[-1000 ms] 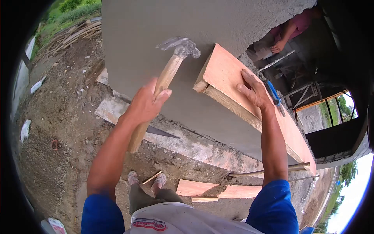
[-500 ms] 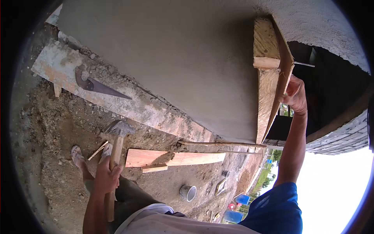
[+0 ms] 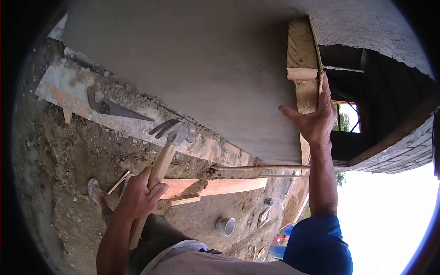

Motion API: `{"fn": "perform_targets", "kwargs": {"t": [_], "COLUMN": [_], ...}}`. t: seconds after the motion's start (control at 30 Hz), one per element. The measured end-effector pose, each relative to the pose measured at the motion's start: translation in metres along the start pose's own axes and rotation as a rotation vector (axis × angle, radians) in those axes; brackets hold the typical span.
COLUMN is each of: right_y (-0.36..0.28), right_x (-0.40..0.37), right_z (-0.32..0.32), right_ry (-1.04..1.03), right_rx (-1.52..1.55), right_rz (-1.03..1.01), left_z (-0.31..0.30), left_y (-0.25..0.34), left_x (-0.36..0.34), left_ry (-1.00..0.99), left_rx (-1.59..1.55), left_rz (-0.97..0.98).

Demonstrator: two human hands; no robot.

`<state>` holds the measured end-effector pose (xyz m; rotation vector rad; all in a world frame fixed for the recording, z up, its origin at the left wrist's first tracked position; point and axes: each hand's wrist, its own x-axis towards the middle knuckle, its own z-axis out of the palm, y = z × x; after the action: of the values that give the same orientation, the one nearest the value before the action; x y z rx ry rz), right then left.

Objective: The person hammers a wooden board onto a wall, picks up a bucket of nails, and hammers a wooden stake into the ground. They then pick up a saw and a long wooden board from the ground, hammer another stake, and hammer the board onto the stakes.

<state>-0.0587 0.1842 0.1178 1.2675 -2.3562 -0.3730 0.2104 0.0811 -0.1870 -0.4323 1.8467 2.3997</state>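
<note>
My left hand is closed around the wooden handle of a claw hammer, whose metal head is raised before the lower edge of the grey plastered wall. My right hand is at the timber form beside the wall opening. Its fingers stretch along the outer face of the thin board, and the thumb is spread apart toward the wall. Part of the timber is hidden behind this hand. A handsaw lies on the stained board along the wall's base.
A long plank and a short wood piece lie on the dirt ground. Farther off stands a bucket. A pole extends near the wall base. A metal bar juts into the dark opening.
My left hand has raised the hammer up and to the right. My right hand has shifted left across the timber, its thumb now spread on the wall side. The view has shifted slightly.
</note>
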Motion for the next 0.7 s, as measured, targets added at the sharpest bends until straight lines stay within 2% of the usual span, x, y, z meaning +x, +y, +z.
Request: {"fn": "perform_targets", "kwargs": {"t": [0.03, 0.13, 0.27, 0.37, 0.47, 0.53, 0.63, 0.7], "right_y": [0.008, 0.022, 0.026, 0.029, 0.03, 0.032, 0.03, 0.029], "right_x": [-0.001, 0.002, 0.004, 0.007, 0.009, 0.011, 0.01, 0.011], "right_z": [0.012, 0.019, 0.015, 0.009, 0.002, 0.0, 0.002, 0.008], "right_ry": [0.081, 0.123, 0.123, 0.129, 0.087, 0.107, 0.103, 0.14], "right_rx": [-0.079, -0.051, -0.004, -0.009, 0.083, 0.068, 0.072, 0.102], "right_rz": [-0.032, -0.017, -0.034, -0.052, 0.047, 0.038, 0.034, -0.024], "left_z": [0.001, 0.003, 0.026, 0.052, 0.081, 0.099, 0.11, 0.101], "left_y": [0.004, 0.04, 0.071, 0.1, 0.137, 0.16, 0.167, 0.159], "left_x": [0.002, 0.011, 0.032, 0.05, 0.063, 0.068, 0.072, 0.073], "left_ry": [-0.001, -0.119, -0.338, -0.487, -0.608, -0.674, -0.744, -0.607], "left_rx": [-0.026, -0.33, -0.769, -1.006, -1.201, -1.387, -1.474, -1.327], "left_rz": [0.023, 0.003, 0.143, 0.151, 0.113, 0.078, 0.016, 0.074]}}
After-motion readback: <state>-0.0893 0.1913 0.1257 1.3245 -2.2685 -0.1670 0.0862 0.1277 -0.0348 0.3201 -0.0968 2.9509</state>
